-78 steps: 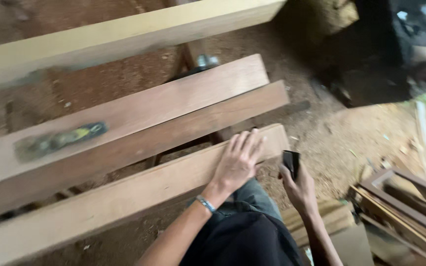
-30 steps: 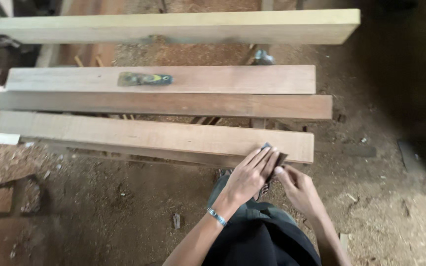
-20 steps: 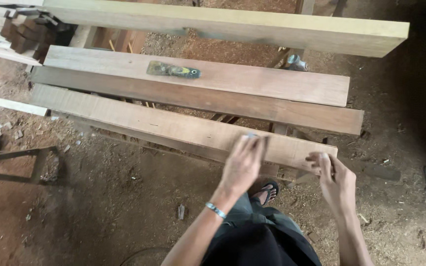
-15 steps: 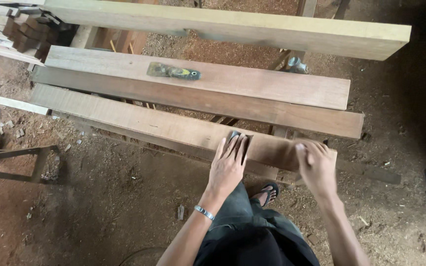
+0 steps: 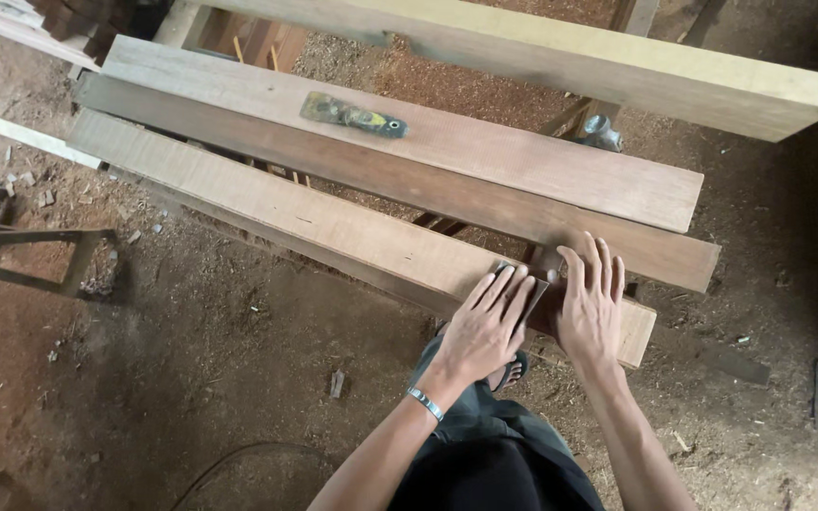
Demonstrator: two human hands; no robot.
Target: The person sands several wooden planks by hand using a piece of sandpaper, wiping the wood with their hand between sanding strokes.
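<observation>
Both hands lie flat on the near plank [image 5: 333,222], close to its right end. The left hand [image 5: 485,326] presses a dark sanding sheet [image 5: 534,291] with fingers extended and together; the grip is a flat press, not a closed hold. The right hand [image 5: 591,303] rests palm down just beside it, fingers spread, touching the sheet's right edge. The plank's long axis runs from upper left to lower right. A hand tool [image 5: 352,114] lies on the far plank [image 5: 447,142], well apart from both hands
</observation>
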